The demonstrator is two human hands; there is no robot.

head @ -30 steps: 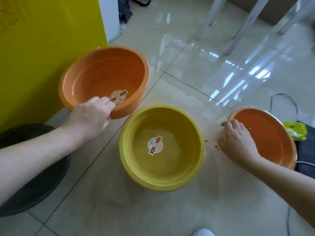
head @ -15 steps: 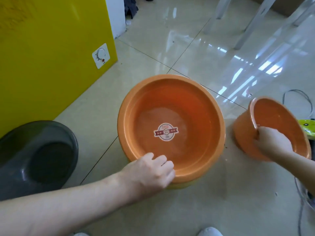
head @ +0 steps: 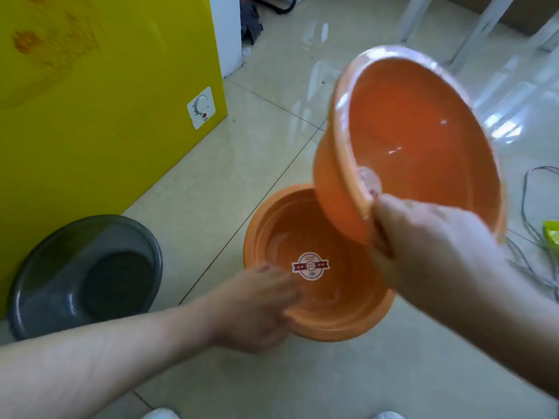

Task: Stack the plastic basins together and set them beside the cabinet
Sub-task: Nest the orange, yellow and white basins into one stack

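A large orange basin (head: 332,316) with a round sticker inside sits on the floor tiles; the yellow basin beneath it is hidden. My left hand (head: 260,306) grips its near-left rim. My right hand (head: 429,249) holds a smaller orange basin (head: 423,140) by its near rim, tilted and raised in the air above the right side of the large one. The yellow cabinet (head: 90,95) stands at the left.
A dark grey basin (head: 51,285) lies on the floor against the cabinet's lower corner. White chair legs (head: 484,28) stand at the back right. Cables (head: 535,240) and a green packet (head: 552,234) lie at the right edge. Shoe tips (head: 160,414) show at the bottom.
The large orange basin went from beside the cabinet into the yellow basin. My right hand has lifted the smaller orange basin off the floor and swung it up over the stack.
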